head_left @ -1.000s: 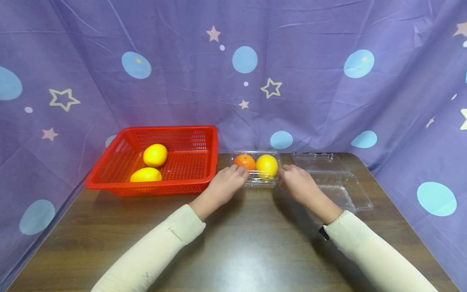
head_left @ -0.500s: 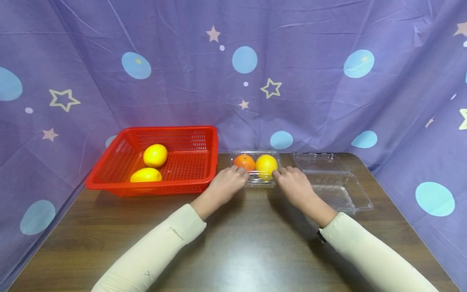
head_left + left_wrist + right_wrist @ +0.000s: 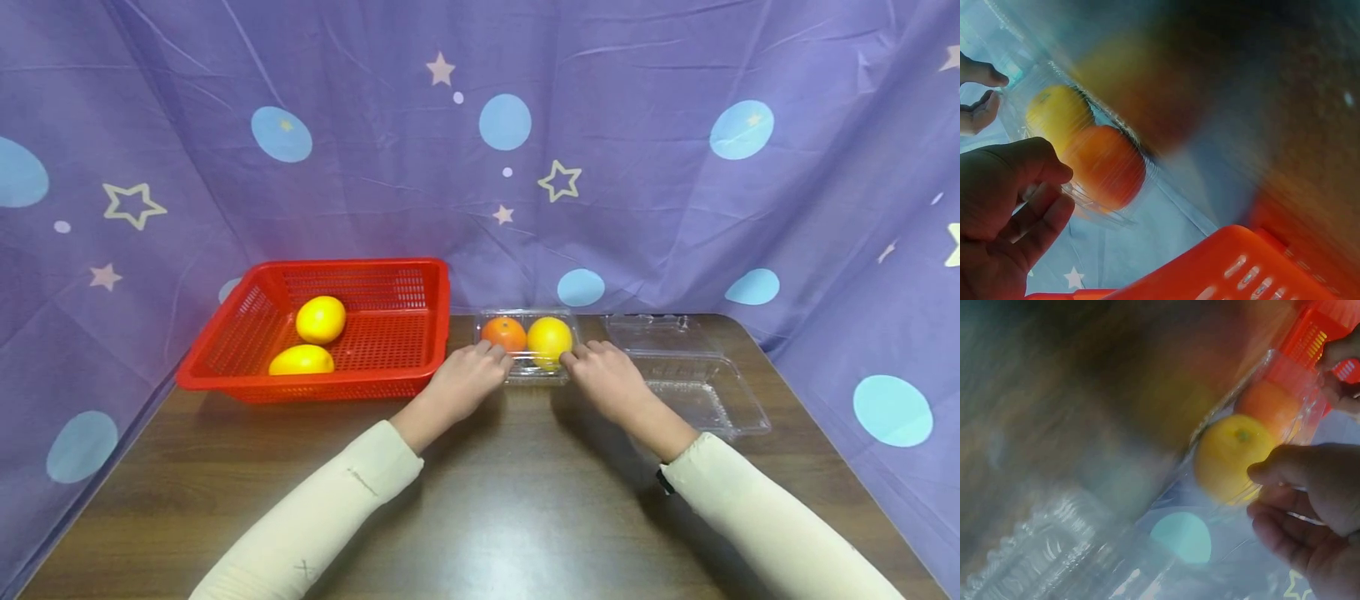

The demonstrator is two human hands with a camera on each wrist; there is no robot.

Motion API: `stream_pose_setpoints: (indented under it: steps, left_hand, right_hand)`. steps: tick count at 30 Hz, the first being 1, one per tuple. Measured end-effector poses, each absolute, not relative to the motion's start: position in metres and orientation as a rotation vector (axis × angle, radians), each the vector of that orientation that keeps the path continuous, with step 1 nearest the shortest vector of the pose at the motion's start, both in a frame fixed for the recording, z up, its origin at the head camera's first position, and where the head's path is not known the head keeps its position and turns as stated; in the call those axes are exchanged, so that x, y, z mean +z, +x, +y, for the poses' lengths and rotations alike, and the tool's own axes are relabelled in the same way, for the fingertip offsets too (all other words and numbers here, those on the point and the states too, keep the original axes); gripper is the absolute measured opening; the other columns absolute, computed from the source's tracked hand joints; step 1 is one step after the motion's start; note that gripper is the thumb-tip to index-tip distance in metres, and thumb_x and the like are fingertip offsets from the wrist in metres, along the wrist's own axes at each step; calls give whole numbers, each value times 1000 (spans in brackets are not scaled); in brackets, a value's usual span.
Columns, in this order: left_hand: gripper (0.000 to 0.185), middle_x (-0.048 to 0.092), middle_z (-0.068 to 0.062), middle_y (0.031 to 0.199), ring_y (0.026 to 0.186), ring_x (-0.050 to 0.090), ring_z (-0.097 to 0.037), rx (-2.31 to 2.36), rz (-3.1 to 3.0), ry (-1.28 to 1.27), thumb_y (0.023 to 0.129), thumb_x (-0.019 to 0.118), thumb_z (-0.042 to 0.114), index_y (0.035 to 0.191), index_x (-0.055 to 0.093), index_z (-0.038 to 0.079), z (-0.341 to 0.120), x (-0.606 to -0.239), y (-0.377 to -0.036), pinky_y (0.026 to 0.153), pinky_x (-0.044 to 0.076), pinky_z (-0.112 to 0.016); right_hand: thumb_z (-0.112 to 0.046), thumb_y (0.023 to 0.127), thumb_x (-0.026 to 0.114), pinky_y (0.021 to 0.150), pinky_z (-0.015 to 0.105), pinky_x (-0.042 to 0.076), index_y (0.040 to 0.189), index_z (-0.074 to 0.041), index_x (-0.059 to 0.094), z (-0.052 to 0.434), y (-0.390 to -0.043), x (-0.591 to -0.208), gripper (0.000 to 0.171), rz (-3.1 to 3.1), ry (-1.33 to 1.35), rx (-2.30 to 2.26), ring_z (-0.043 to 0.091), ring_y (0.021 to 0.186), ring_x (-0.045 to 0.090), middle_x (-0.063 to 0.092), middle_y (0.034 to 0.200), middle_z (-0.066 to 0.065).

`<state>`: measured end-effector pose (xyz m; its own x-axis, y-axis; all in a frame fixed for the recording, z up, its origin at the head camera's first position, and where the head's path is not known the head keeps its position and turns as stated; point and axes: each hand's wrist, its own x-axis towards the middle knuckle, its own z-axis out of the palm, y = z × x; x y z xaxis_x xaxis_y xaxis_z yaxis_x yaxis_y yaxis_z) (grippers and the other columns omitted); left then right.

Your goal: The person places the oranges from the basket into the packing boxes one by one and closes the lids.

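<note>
A clear plastic clamshell box (image 3: 536, 380) lies at the table's far side with its lid down. Through the plastic show an orange-red round fruit (image 3: 504, 333) and, right of it, a yellow round fruit (image 3: 550, 340). My left hand (image 3: 467, 377) pinches the box's front edge near its left corner; the left wrist view has thumb and curled fingers (image 3: 1054, 215) meeting there. At the right front corner, my right hand (image 3: 606, 382) pinches the same edge, its thumb (image 3: 1272, 465) in front of the yellow fruit in the right wrist view.
Left of the box stands a red perforated basket (image 3: 437, 333) with two yellow fruits (image 3: 320, 320) inside. A second clear plastic box (image 3: 697, 404), its lid (image 3: 652, 335) folded back, lies to the right. A purple patterned curtain (image 3: 645, 217) hangs behind the brown table (image 3: 510, 500).
My right hand has moved left from the box's right side onto its front right corner, then stayed there. My left hand keeps its place at the left corner.
</note>
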<state>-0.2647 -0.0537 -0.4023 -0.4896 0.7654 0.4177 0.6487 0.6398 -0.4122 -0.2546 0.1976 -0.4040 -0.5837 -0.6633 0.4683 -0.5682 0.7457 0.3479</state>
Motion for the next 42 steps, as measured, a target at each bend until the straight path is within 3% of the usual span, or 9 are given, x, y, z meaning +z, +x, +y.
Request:
stream_pose_setpoints:
  steps: [15,28,37,42]
  left_hand:
    - [18,68,-7,93,84,63,-24,254,-2314,-1071,86,73,-2,101,71,7,-51,-403,-264,66,57,-33]
    - [17,67,-7,94,85,63,-24,220,-2392,-1063,87,72,-2,101,72,7,-49,-399,-261,65,58,-34]
    - [13,65,-7,90,81,63,-25,201,-2434,-986,88,69,-2,98,72,7,-46,-399,-260,59,58,-35]
    - [13,65,-8,91,81,62,-26,184,-2479,-896,90,68,-1,99,73,7,-41,-400,-263,58,58,-36]
  right_hand:
    - [6,72,74,61,39,51,80,-5,63,205,-262,-402,18,-2336,1040,-92,26,64,57,62,72,6]
    - [8,71,74,60,38,51,81,-6,64,206,-261,-402,19,-2384,1032,-54,25,64,58,63,74,5]
    - [6,82,76,64,39,57,85,-5,72,206,-258,-395,12,-2504,978,1,26,71,65,70,81,7]
    - [4,85,74,60,42,55,79,-6,66,204,-260,-391,15,-2538,963,19,27,67,63,66,75,6]
